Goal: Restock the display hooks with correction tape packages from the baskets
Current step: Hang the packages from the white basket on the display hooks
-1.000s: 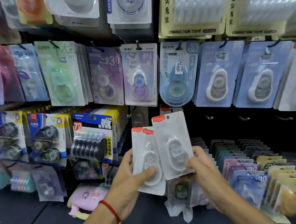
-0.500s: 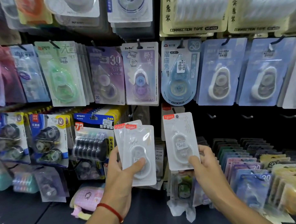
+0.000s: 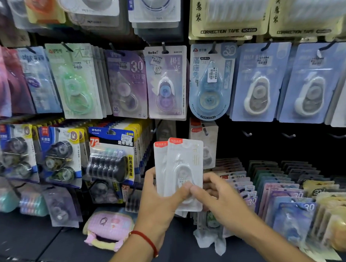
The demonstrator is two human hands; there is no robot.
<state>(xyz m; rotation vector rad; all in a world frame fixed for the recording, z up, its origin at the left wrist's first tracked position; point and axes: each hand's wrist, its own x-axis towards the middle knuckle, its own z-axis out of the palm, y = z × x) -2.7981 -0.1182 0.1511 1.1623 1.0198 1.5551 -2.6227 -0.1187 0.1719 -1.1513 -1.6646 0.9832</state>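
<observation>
Up on the big dark display wall (image 3: 316, 149), rows of packs hang on hooks. Blue packs (image 3: 254, 83) hang in the top row on the right. Under them are three bare hooks (image 3: 246, 133), and nothing hangs on those yet. A bit left of them, one pale pack (image 3: 209, 147) hangs on its own hook. It looks like the same kind as the ones in the hands, so that may be the right spot, but I can't be sure.

Down low on the right, rows of colourful packs (image 3: 284, 197) stand packed close together. No basket walls show, so I can't tell what holds them.

In the middle, the left hand (image 3: 161, 201) holds a small stack of white correction tape packs (image 3: 181, 169), with fingers behind and the thumb across the front. At least two packs are there, with red tabs at the top. The right hand (image 3: 219, 197) pinches the low edge of the front pack, thumb tip next to the left thumb.

To do this step well, slide only the front pack off the stack. Keep the left hand tight so the other one does not fall. Then turn the pack so its red tab is up, and line the little hole at the top with the hook tip. Push it straight back, not sideways, so the card does not bend or tear.
</observation>
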